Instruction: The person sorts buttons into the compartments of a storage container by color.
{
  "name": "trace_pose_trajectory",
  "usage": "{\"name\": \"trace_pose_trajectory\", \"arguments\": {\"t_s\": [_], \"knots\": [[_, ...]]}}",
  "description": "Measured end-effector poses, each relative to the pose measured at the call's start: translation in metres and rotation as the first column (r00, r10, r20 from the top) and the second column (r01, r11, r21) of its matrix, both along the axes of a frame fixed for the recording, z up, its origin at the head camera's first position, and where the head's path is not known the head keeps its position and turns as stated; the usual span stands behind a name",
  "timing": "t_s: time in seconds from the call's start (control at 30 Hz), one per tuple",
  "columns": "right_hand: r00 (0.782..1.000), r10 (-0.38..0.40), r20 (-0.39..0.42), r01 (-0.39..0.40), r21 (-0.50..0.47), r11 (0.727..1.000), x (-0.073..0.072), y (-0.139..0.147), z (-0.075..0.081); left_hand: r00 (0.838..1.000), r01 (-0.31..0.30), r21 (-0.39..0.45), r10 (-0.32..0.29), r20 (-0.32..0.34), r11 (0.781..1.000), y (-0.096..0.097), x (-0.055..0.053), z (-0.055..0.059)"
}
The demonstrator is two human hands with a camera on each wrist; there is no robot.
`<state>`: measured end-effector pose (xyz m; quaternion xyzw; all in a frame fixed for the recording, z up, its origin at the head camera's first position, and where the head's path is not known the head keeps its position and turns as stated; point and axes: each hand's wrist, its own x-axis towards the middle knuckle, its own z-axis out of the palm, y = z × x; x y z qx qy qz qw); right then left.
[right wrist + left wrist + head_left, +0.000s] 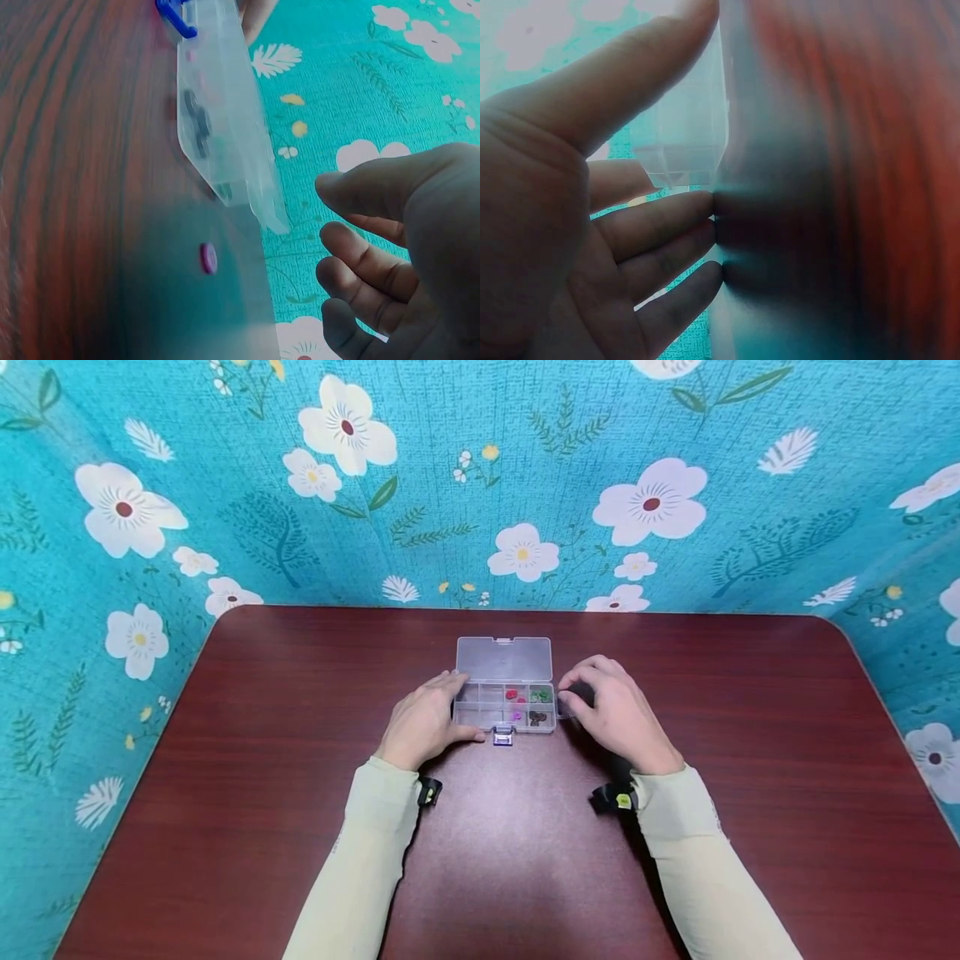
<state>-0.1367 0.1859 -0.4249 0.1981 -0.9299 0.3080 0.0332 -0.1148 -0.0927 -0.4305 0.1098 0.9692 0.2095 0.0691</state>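
Observation:
A clear plastic compartment box [491, 703] lies on the table, its lid [504, 659] swung up at the back. Its right compartments contain red buttons [512, 694], green buttons [540, 695], purple buttons [517, 716] and brown buttons [537, 718]. My left hand [426, 717] grips the box's left end, thumb at the front edge and index finger near the hinge corner; the other fingertips [712, 271] rest on the table. Beside the right end hovers my right hand [611, 708], fingers loosely bent and holding nothing. A purple button [209, 258] is on the table near it.
A blue latch [502, 737] sticks out from the box's front. The dark red wooden table [495, 860] meets a turquoise flowered cloth [450, 485] behind and at both sides. Each wrist wears a black strap, such as the right strap [615, 799].

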Motion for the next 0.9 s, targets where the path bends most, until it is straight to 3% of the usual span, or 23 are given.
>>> {"name": "trace_pose_trajectory", "arguments": {"t_s": [0.23,0.5,0.67,0.9], "knots": [[1.000,-0.011,0.004,0.011,-0.019,1.000,-0.004,0.010,0.002,1.000,-0.001,-0.009,0.001,-0.003,1.000,0.000,0.000,0.001],[0.997,-0.006,0.083,0.006,-0.007,1.000,-0.006,0.016,0.002,1.000,-0.002,-0.009,0.002,0.006,1.000,0.001,-0.001,0.002],[0.990,0.012,0.139,-0.017,0.030,0.999,-0.007,0.020,0.002,1.000,-0.003,-0.013,0.003,-0.003,1.000,0.000,-0.001,0.002],[0.987,0.053,0.151,-0.062,0.053,0.997,-0.007,0.025,-0.002,1.000,-0.002,-0.009,0.002,0.017,1.000,0.001,-0.001,0.002]]}}
